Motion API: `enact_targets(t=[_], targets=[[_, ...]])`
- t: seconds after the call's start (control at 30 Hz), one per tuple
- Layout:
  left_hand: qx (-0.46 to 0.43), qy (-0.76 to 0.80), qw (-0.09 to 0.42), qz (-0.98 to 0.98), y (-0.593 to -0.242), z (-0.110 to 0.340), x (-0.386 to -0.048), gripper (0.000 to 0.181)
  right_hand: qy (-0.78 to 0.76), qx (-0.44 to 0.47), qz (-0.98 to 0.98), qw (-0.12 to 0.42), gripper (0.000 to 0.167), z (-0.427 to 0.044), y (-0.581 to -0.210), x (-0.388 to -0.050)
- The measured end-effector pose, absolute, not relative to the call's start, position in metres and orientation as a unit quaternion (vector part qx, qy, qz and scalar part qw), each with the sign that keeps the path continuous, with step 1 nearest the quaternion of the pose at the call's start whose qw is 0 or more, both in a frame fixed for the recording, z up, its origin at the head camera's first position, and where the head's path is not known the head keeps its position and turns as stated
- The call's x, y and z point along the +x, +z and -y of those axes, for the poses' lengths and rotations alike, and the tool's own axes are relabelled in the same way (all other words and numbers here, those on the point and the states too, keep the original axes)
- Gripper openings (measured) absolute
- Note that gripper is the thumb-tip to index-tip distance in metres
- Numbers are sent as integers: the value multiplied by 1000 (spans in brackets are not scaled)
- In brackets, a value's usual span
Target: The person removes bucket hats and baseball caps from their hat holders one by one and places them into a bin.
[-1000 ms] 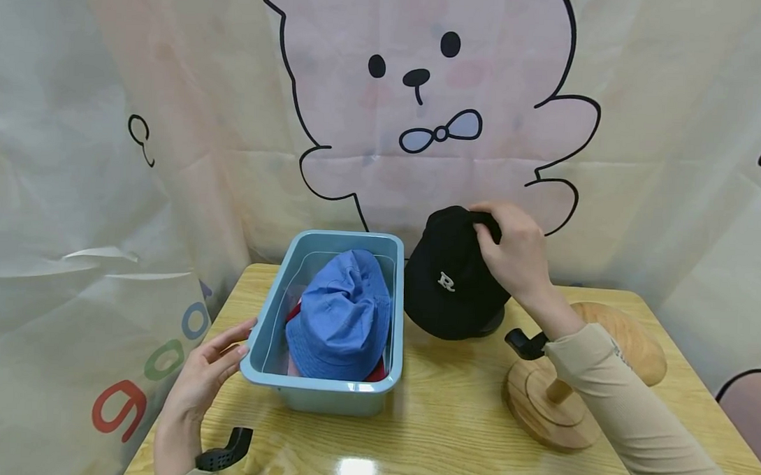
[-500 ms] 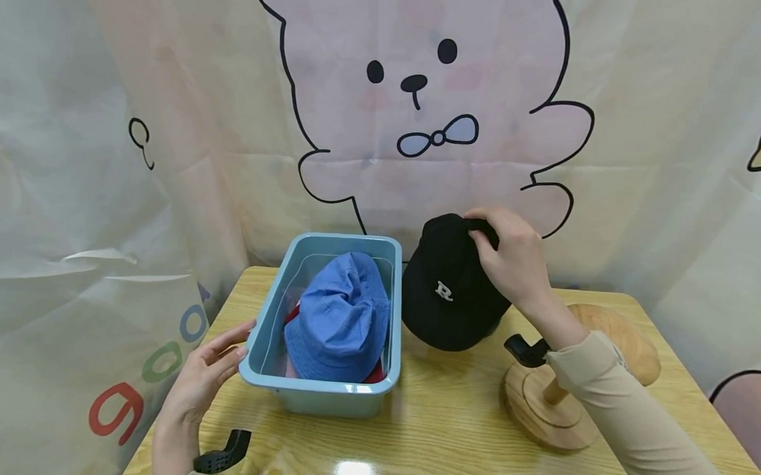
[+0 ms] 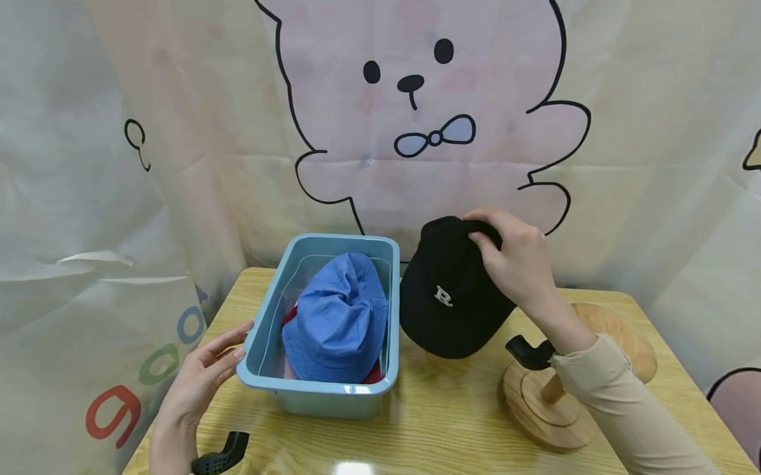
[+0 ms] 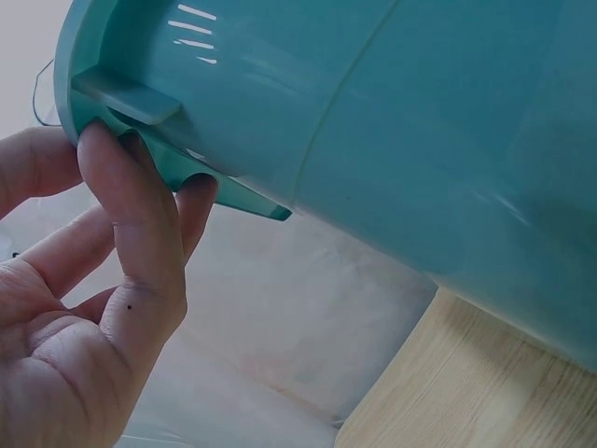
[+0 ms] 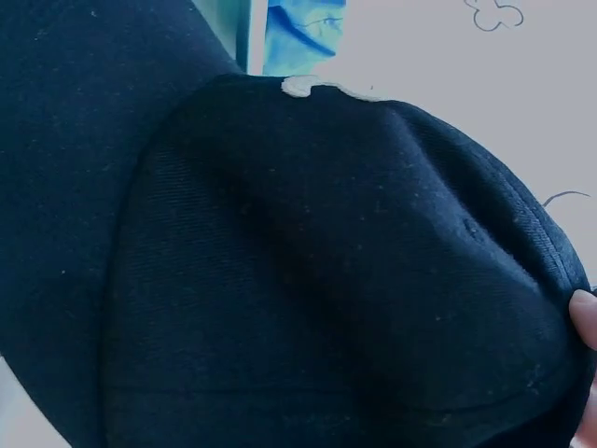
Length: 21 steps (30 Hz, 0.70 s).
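A black baseball cap (image 3: 439, 267) with a white letter R on it tilts over the table, right of the light blue plastic bin (image 3: 315, 387). My right hand (image 3: 515, 260) pinches the cap by its upper edge between thumb and fingers; the right wrist view is mostly filled by the cap's dark cloth (image 5: 280, 271). My left hand (image 3: 199, 378) holds the bin's near left rim. From the left wrist view its fingertips (image 4: 107, 154) hook under that rim. A blue bucket hat (image 3: 340, 313) lies inside the bin on top of red and pink cloth.
A wooden stand with a rounded head (image 3: 625, 340) and round base (image 3: 550, 415) stands on the table (image 3: 436, 442) at the right, partly behind my right forearm. A printed curtain (image 3: 433, 176) hangs behind the table's far edge.
The cap's lower front part has swung slightly nearer and down, tilting while my right hand keeps hold of it. My left hand and the bin stay in place.
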<state>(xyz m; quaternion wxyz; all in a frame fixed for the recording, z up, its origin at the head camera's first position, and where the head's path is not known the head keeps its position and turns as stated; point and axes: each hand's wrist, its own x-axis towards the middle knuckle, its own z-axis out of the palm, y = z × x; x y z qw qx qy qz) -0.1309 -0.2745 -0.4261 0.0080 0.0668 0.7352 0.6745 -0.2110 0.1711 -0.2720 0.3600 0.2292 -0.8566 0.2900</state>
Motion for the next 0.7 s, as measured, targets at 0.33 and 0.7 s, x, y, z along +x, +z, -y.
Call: enact_targets(t=[0.33, 0.7], targets=[[50, 674, 10, -737, -426, 274, -132, 46, 332, 225, 860, 315, 21, -170, -263, -204], [55, 676, 10, -735, -426, 275, -132, 46, 361, 215, 865, 275, 20, -168, -255, -197]])
